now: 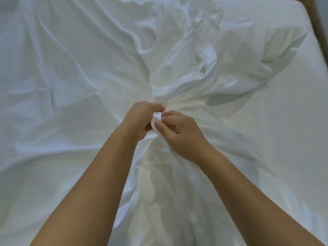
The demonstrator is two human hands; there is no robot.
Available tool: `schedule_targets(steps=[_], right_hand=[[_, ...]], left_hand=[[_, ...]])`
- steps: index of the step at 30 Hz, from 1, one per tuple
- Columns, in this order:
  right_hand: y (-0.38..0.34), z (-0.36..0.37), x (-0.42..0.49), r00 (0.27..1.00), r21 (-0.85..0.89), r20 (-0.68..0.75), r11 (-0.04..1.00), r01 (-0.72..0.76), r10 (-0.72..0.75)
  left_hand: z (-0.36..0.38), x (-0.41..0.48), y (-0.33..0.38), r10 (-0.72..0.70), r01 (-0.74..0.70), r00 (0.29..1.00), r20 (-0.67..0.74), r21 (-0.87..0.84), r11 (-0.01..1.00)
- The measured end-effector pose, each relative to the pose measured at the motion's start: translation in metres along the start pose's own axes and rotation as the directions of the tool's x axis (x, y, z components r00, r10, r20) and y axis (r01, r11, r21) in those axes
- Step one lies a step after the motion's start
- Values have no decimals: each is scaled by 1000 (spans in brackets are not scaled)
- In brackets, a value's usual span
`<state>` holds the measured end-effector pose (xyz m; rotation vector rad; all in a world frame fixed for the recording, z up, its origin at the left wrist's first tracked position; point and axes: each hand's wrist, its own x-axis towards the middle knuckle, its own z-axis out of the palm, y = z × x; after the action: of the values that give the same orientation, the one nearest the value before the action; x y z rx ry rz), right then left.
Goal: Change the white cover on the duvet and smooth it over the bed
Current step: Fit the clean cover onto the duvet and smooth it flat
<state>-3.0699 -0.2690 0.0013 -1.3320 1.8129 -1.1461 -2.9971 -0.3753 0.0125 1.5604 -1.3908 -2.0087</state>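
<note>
A white duvet cover (71, 86) lies crumpled across the bed, spread flat on the left and bunched into a ridge down the middle. Both my hands meet at the centre of the ridge. My left hand (142, 118) grips a gathered fold of the cover. Right beside it, my right hand (179, 134) pinches the same small bunch of white fabric between thumb and fingers. A puffed heap of the white cloth (239, 55) is piled at the upper right. I cannot tell the duvet from its cover here.
The bare white mattress sheet (292, 121) shows along the right side of the bed. A brown wooden edge (319, 23) runs beyond the bed's upper right corner.
</note>
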Motion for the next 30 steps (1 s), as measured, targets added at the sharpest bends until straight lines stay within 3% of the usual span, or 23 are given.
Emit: schedule_targets(steps=[2, 4, 6, 9, 12, 15, 16, 19, 20, 21, 23, 25, 26, 28, 30], right_hand=[[10, -14, -2, 994, -89, -106, 996, -9, -1], [28, -32, -2, 969, -184, -221, 971, -153, 111], [51, -44, -5, 912, -306, -196, 861, -406, 360], [72, -45, -14, 824, -304, -112, 770, -561, 556], [86, -48, -15, 818, -269, -144, 773, -574, 557], [100, -67, -13, 686, 39, -254, 716, -697, 681], [104, -71, -15, 638, 63, -247, 669, -740, 729], [109, -73, -23, 594, 53, -68, 597, -800, 802], [106, -72, -25, 590, 92, -3, 587, -804, 808], [101, -71, -25, 593, 133, 41, 584, -801, 804], [92, -71, -26, 643, 178, 4, 633, -754, 765], [86, -70, -28, 735, 117, -245, 772, -625, 633], [80, -70, -31, 761, 73, -381, 837, -542, 526], [68, -69, -35, 775, 93, -522, 926, -365, 358], [58, -69, -35, 839, 142, -458, 956, -255, 292]], left_hand=[[-29, 11, 14, 111, -114, 941, -320, 8, 993], [-64, 22, 25, 144, -190, 823, -549, -28, 981], [-82, 29, 20, 220, -107, 710, -669, 206, 973], [-60, 31, -5, 336, 57, 749, -571, 561, 826], [-28, 21, -26, 506, 2, 765, -399, 787, 617], [-10, 12, -41, 652, -72, 710, -266, 894, 442], [-3, 9, -46, 664, -91, 716, -215, 915, 393], [23, 4, -62, 632, -191, 775, 4, 955, 228], [31, 3, -66, 584, -207, 811, 44, 954, 216], [40, 3, -70, 524, -213, 850, 48, 942, 258], [55, 2, -72, 373, -186, 928, -15, 847, 499], [67, 1, -70, 228, -138, 972, -60, 641, 755], [72, 1, -70, 194, -136, 980, -52, 541, 830], [78, -2, -66, 242, -199, 969, -41, 444, 873], [75, -1, -59, 331, -255, 935, -127, 406, 878]])
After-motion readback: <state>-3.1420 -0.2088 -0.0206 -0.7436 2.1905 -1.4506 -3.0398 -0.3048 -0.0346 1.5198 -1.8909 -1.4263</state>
